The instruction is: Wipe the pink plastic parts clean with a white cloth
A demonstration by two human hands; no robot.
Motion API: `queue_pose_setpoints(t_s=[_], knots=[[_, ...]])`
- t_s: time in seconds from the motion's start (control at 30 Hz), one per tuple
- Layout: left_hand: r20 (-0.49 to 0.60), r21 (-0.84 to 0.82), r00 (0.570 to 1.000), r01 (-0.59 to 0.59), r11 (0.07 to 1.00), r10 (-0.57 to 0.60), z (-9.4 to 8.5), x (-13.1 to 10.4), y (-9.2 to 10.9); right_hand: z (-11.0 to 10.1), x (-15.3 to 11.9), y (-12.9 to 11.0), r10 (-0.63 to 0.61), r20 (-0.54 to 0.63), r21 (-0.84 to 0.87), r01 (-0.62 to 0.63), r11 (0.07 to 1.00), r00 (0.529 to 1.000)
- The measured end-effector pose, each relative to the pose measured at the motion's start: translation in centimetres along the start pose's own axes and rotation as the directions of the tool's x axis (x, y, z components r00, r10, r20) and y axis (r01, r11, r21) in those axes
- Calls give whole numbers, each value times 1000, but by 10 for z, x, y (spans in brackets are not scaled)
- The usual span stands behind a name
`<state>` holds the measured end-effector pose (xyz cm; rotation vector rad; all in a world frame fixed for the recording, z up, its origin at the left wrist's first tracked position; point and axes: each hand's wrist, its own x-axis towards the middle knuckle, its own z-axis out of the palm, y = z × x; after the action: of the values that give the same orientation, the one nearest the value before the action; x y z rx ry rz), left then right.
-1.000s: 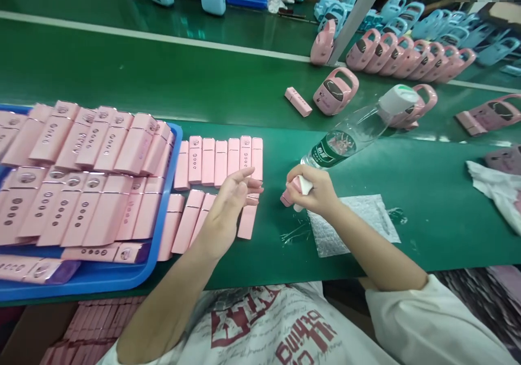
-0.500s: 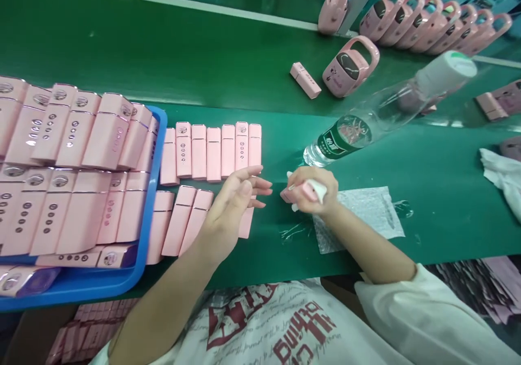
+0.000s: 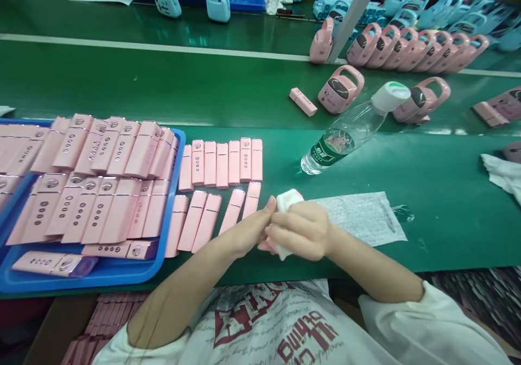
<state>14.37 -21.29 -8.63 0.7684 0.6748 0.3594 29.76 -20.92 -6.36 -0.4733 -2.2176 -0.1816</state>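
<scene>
My hands meet over the green bench in front of my chest. My right hand (image 3: 303,229) is closed on a white cloth (image 3: 287,199), which sticks out above and below its fingers. My left hand (image 3: 256,226) is closed against the cloth, thumb up, around a pink case that is almost wholly covered by cloth and fingers. Just left of my hands, pink cases with silvery bands (image 3: 232,210) lie loosely in a lower row. Behind them is an upper row of similar cases (image 3: 222,164), side by side.
Blue trays (image 3: 173,202) piled with pink cases stand at the left. A tilted clear bottle (image 3: 336,142) and a whitish translucent sheet (image 3: 362,218) are on the right. Pink handled housings (image 3: 340,90) stand farther back. Another white cloth (image 3: 502,175) lies far right.
My left hand, open and apart before, has come right and closed at my right hand. The right hand has shifted slightly left and down with the cloth. My view has tilted up.
</scene>
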Motion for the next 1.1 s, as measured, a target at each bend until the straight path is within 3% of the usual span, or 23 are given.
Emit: queue_pose_setpoints(t_s=[0.1, 0.17, 0.27, 0.33, 0.4, 0.43, 0.5, 0.6, 0.67, 0.73, 0.8, 0.87, 0.9, 0.93, 1.03, 1.1], knots=[[-83, -181, 996, -30, 983, 15, 4, 2, -2, -2, 7, -14, -50, 108, -85, 60, 995, 993], [-188, -231, 979, -125, 965, 82, 5, 2, 0, -7, 7, -20, 46, 239, -86, -26, 996, 970], [-356, -193, 905, -313, 930, 231, 2, 0, 4, -15, 4, -24, 190, 419, 2, -210, 978, 888], [-410, -148, 860, -392, 908, 305, -1, -2, 6, -19, -1, -20, 269, 409, 113, -341, 933, 872], [-423, -115, 836, -431, 895, 349, -4, -3, 8, -21, -6, -10, 386, 293, 177, -447, 877, 874], [-423, -101, 830, -442, 891, 364, -5, -4, 8, -20, -9, -3, 471, 225, 183, -511, 840, 853], [-411, -69, 829, -444, 893, 380, -6, -4, 9, -17, -15, 12, 668, 121, 170, -678, 715, 734], [-381, 9, 839, -417, 909, 389, -5, -4, 9, -9, -26, 28, 895, 80, 204, -886, 416, 439], [-358, 85, 848, -388, 918, 391, -3, -3, 9, -3, -31, 30, 951, 83, 276, -924, 265, 298], [-336, 154, 857, -359, 921, 390, -1, -2, 8, 2, -32, 27, 971, 69, 381, -905, 188, 230], [-325, 209, 861, -338, 918, 391, 1, -1, 7, 7, -30, 19, 978, 57, 477, -866, 151, 202], [-329, 265, 849, -337, 903, 414, 2, 0, 6, 10, -26, 10, 974, 57, 528, -834, 158, 221], [-335, 296, 838, -340, 893, 430, 2, 0, 5, 11, -24, 5, 963, 61, 535, -823, 192, 264], [-342, 324, 827, -342, 882, 446, 2, 0, 5, 12, -23, 2, 941, 57, 532, -808, 254, 333], [-372, 344, 790, -370, 863, 487, 2, -1, 1, 15, -22, -2, 783, 11, 479, -690, 542, 623], [-387, 295, 783, -394, 870, 486, 2, -1, -1, 19, -23, -1, 653, -40, 408, -584, 702, 757]])
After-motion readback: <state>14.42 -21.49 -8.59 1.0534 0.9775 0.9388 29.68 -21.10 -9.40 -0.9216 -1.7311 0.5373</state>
